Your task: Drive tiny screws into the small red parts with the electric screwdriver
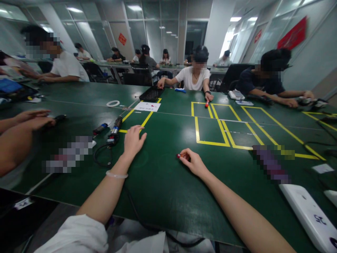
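Head view: the green table (163, 203) spreads beneath both hands. The left hand (133, 141) has its fingers extended and loosely apart; whether it touches the tabletop, I cannot tell. The right hand (193, 163) is curled, thumb and fingers pinched together on a small thing. A dark cylindrical device (116, 127) lies just beside the left hand. Smallest, the red-and-dark piece (178, 155) pokes out from the right fingertips.

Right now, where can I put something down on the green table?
The shiny green table looks bare between the left hand and the right hand, which pinches a small red object; also between the left hand and the yellow tape outlines to its right. Left of that hand is crowded: black-and-silver cylindrical tool, looped black cable.
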The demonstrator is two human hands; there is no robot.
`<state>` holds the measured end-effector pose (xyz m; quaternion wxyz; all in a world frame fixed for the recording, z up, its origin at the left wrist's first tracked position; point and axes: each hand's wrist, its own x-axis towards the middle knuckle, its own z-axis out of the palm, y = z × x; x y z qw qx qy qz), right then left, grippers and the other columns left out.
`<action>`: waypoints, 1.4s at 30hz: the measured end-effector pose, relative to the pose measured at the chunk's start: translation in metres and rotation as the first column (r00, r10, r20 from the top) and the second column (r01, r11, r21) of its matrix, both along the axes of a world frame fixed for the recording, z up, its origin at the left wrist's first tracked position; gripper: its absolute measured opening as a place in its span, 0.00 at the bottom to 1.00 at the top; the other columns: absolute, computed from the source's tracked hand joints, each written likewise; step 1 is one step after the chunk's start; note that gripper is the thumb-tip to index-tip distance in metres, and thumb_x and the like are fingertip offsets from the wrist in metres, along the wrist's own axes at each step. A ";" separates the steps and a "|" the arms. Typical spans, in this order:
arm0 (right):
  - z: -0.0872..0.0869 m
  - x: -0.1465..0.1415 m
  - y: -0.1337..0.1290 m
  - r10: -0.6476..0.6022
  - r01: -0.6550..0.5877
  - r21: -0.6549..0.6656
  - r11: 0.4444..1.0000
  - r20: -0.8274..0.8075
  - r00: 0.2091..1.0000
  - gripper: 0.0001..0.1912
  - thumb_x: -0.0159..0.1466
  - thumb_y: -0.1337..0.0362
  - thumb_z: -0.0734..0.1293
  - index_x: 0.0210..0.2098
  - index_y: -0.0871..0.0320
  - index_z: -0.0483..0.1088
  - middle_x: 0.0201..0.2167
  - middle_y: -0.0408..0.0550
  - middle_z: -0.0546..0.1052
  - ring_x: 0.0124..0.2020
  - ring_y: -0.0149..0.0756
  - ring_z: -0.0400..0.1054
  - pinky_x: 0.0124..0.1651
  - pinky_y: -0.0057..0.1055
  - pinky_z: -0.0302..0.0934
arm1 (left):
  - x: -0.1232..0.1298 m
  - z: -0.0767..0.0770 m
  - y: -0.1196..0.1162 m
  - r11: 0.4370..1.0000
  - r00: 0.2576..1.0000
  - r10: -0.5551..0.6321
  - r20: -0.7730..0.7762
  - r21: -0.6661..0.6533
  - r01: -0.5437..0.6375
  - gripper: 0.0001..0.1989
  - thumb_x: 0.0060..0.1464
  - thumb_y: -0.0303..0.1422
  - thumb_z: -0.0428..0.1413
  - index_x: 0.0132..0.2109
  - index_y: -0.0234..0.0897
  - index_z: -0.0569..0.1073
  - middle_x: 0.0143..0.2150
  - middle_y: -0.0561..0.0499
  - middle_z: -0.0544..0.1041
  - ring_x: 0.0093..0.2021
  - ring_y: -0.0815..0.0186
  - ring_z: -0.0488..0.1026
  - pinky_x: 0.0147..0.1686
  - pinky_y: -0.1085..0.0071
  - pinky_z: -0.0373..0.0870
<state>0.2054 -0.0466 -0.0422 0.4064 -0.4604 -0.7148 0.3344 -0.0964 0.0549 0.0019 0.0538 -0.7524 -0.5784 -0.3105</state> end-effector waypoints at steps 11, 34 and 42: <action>-0.007 0.002 0.002 0.000 0.000 0.015 1.000 0.046 0.999 0.08 0.65 0.60 0.65 0.41 0.58 0.68 0.28 0.42 0.71 0.29 0.30 0.65 0.33 0.26 0.58 | -0.104 -0.004 0.022 0.683 0.793 0.570 -0.216 -0.411 -0.603 0.30 0.56 0.47 0.54 0.57 0.26 0.68 0.56 0.29 0.68 0.55 0.40 0.68 0.47 0.48 0.68; -0.004 0.000 0.004 -0.021 0.018 0.041 0.999 0.072 0.997 0.06 0.63 0.62 0.66 0.38 0.57 0.68 0.29 0.42 0.71 0.28 0.30 0.64 0.33 0.27 0.59 | 0.060 -0.011 -0.025 0.955 0.959 -0.119 -0.259 -0.295 0.039 0.27 0.53 0.45 0.56 0.56 0.37 0.68 0.52 0.43 0.72 0.51 0.55 0.70 0.46 0.64 0.70; -0.004 0.001 0.003 -0.062 0.056 0.081 0.995 0.083 0.995 0.05 0.63 0.63 0.66 0.38 0.57 0.67 0.31 0.43 0.70 0.29 0.31 0.65 0.33 0.27 0.60 | 0.103 -0.008 -0.062 0.866 0.882 -0.446 -0.150 -0.321 0.383 0.24 0.53 0.40 0.56 0.56 0.40 0.66 0.54 0.45 0.71 0.52 0.56 0.69 0.46 0.63 0.70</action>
